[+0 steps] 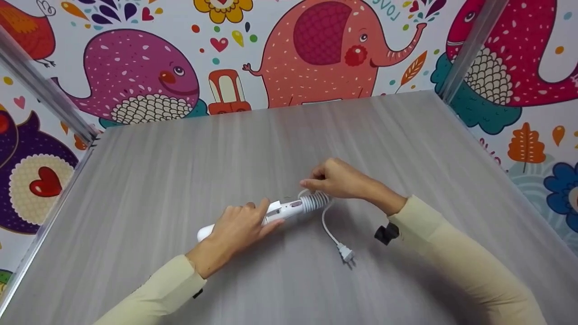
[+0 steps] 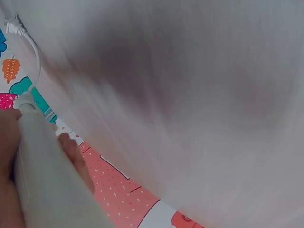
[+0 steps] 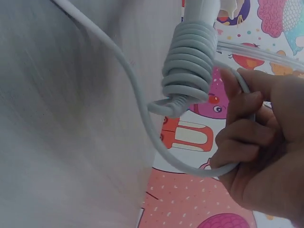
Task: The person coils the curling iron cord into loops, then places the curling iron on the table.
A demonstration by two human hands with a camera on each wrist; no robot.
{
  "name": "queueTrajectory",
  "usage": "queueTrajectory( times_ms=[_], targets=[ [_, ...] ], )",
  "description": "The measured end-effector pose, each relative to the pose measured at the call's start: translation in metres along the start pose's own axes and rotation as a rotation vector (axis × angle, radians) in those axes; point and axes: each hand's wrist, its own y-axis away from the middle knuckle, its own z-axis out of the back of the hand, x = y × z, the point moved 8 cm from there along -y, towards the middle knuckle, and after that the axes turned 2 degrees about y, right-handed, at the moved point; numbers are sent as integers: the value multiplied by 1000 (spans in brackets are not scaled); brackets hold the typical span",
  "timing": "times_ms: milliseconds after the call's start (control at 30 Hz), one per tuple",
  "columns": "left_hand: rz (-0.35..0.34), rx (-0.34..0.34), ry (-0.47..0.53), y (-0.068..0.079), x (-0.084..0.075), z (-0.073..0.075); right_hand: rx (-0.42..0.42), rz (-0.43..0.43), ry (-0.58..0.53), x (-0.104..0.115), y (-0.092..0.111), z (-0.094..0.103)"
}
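Note:
My left hand (image 1: 239, 228) grips a white curling iron (image 1: 289, 209), held at a slant over the grey table. In the left wrist view its smooth white body (image 2: 57, 171) lies between thumb and fingers. The white power cord (image 3: 137, 95) is wound in several tight turns (image 3: 190, 61) round the handle end. My right hand (image 1: 338, 178), just beyond that end, curls its fingers round a loop of the cord. From there the free length hangs toward the table and ends in a two-prong plug (image 1: 346, 253).
The wood-grain tabletop (image 1: 180, 167) spreads around both hands. Walls printed with cartoon animals (image 1: 325, 58) stand behind it and at both sides, with metal posts (image 1: 469, 54) at the back corners. A black wrist device (image 1: 387, 233) hangs under the right cuff.

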Motion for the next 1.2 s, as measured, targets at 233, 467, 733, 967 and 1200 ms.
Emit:
queueTrajectory(
  times_ms=[233, 467, 733, 967, 1200],
  targets=[
    [-2, 26, -29, 3, 1, -4, -3, 10, 133, 13, 6, -5],
    [84, 40, -7, 1, 12, -3, 25, 88, 104, 26, 10, -9],
    [264, 44, 122, 2, 31, -4, 86, 182, -58, 28, 13, -18],
    [369, 56, 288, 2, 37, -1, 181, 141, -222, 9, 12, -36],
    [364, 25, 366, 0, 30, 5, 321, 91, -261, -13, 10, -52]
  ],
)
